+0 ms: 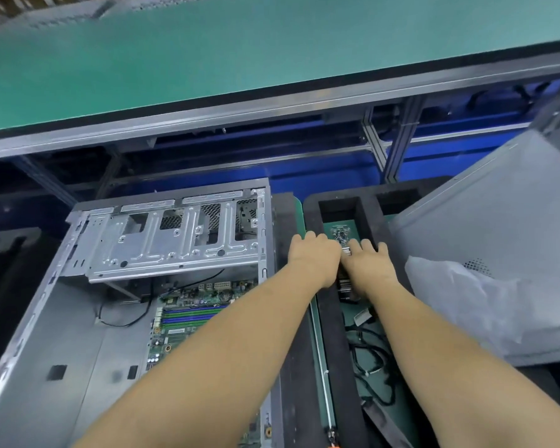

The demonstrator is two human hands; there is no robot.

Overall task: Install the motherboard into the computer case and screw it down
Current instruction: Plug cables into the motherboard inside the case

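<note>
The open grey computer case (78, 334) lies on its side at the left. The green motherboard (188, 315) sits inside it, below the silver drive cage (175, 244). Both my hands reach into a narrow compartment of the black foam tray (332, 334) to the right of the case. My left hand (314, 257) and right hand (369, 266) are side by side, backs up, fingers bent down and hidden. A small metal part (346, 252) shows between them. A pile of screws (340, 234) lies just beyond the fingers. A dark object (346, 286) lies under the wrists.
Black cables (372, 363) fill the near part of the tray compartment. A grey case panel (498, 227) leans at the right with a white plastic bag (466, 302) on it. A green-topped workbench (240, 53) with an aluminium frame runs across the back.
</note>
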